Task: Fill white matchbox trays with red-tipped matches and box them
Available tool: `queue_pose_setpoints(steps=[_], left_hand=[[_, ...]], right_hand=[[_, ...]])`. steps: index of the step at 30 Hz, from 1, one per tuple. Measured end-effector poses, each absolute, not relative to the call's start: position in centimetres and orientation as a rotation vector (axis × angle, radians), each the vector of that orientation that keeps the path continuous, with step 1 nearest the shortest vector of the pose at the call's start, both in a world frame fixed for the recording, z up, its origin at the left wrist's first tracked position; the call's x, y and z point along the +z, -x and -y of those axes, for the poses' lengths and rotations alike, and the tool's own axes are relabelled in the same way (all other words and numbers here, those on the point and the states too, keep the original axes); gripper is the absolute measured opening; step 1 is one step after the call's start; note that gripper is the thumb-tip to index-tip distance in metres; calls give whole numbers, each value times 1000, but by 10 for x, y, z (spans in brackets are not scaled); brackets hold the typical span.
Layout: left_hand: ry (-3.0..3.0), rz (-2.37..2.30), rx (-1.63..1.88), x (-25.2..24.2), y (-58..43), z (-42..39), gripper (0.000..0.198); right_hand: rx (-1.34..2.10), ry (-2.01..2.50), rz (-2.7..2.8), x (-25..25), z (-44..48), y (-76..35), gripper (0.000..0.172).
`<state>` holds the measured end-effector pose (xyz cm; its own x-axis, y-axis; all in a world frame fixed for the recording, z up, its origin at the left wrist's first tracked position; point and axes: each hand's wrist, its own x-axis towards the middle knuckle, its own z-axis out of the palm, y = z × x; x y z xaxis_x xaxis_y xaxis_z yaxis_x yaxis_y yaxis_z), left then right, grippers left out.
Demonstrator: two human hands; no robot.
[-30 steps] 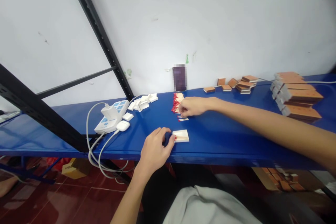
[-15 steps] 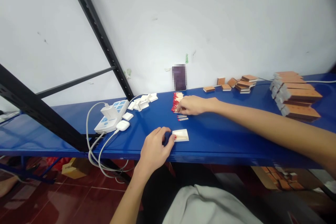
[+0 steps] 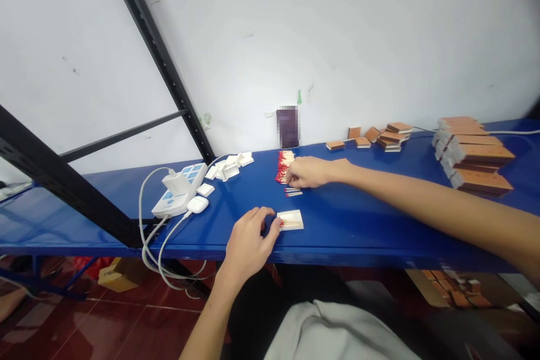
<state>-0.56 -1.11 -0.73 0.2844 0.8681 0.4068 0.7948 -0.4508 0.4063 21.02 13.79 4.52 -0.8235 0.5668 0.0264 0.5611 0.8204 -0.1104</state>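
My left hand [image 3: 248,239] rests on the blue shelf [image 3: 358,225], its thumb and fingers pinched against the left end of a small white matchbox tray [image 3: 291,220] that holds a few red-tipped matches. My right hand [image 3: 307,171] reaches across to a pile of red-tipped matches [image 3: 283,164] near the wall, its fingers curled down onto the pile's near edge. A few loose matches [image 3: 293,192] lie just below that hand.
Empty white trays [image 3: 230,165] lie left of the matches, beside a white power strip [image 3: 179,190] with cables and a white earbud case [image 3: 197,204]. Brown matchbox sleeves [image 3: 390,135] and taller stacks [image 3: 475,160] sit at the right. A black shelf strut [image 3: 160,62] slants at left.
Almost nothing has moved. My right hand has shifted slightly over the match pile, and the view has tipped a little.
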Motion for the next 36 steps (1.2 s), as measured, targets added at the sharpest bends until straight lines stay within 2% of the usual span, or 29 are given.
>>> queue_pose_setpoints(steps=[15, 24, 36], left_hand=[[-2438, -1572, 885, -8, 6, 9, 23], [-2442, -1585, 883, -7, 6, 10, 24], [-2461, -1575, 882, -8, 6, 10, 23]], right_hand=[[72, 1086, 2920, 42, -141, -210, 15], [177, 975, 2944, 44, -138, -209, 16], [230, 1048, 2867, 49, -131, -205, 16]])
